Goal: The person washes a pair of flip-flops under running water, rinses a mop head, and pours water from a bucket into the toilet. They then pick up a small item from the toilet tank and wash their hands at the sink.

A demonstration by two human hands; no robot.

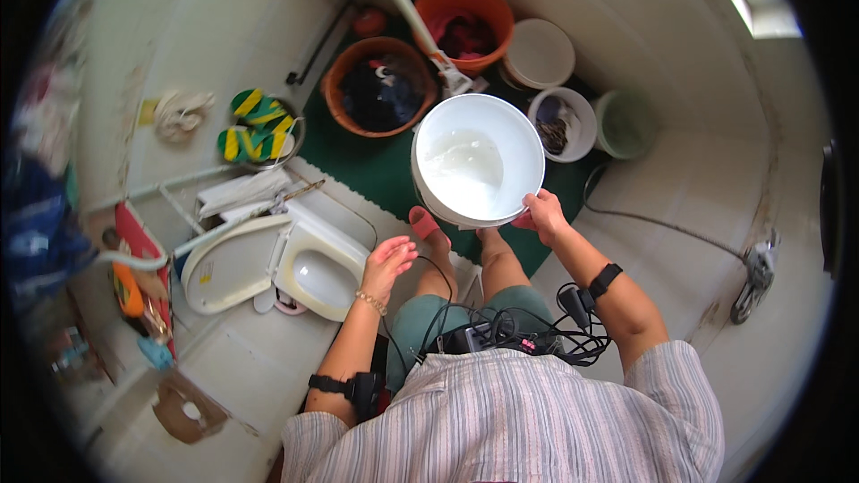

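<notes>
A large white plastic bucket point(429, 178) with a little clear liquid in the bottom is tilted in front of my legs. My right hand point(547, 215) grips its rim at the near right side, with the thumb over the edge. My left hand point(389, 261) is raised apart from the bucket, near the toilet bowl, and holds nothing. Its fingers are stretched out, and a beaded bracelet circles that wrist. Under the bucket a green mat point(362, 178) covers part of the floor, and my feet in pink slippers point(424, 221) stand at its near edge.
Beyond the bucket stand an orange bucket point(500, 57) and a brown basin point(342, 117), both with cloth, a lidded bucket point(540, 54), a small white bucket point(580, 147) and a greenish one point(624, 124). A white toilet point(349, 302) is at left, a hose sprayer point(758, 272) at right.
</notes>
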